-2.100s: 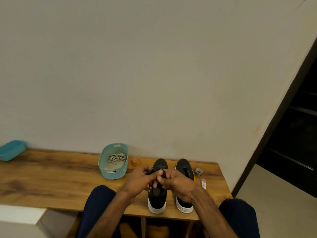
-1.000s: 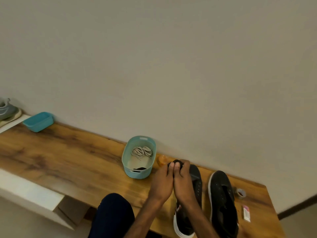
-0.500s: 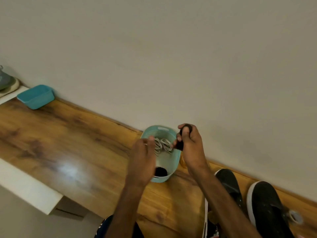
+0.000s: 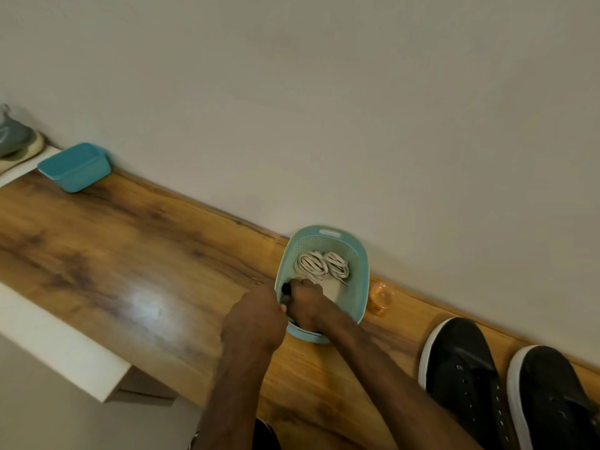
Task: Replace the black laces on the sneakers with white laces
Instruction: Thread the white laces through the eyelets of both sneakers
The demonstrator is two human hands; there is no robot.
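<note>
A teal basket stands on the wooden bench by the wall. Two coiled white laces lie in its far half. My right hand is down inside the basket's near end, shut on a rolled black lace. My left hand presses against the basket's near-left rim; its fingers are hidden. Two black sneakers with white soles, the left one and the right one, stand at the lower right with bare eyelets.
A small orange object sits by the wall right of the basket. A blue tub is at the bench's far left, with a grey shoe beyond it. A white ledge runs below the bench's front edge.
Both hands left the sneaker and went left to the basket. My right hand carried the black lace roll from above the rim down inside. The view panned left.
</note>
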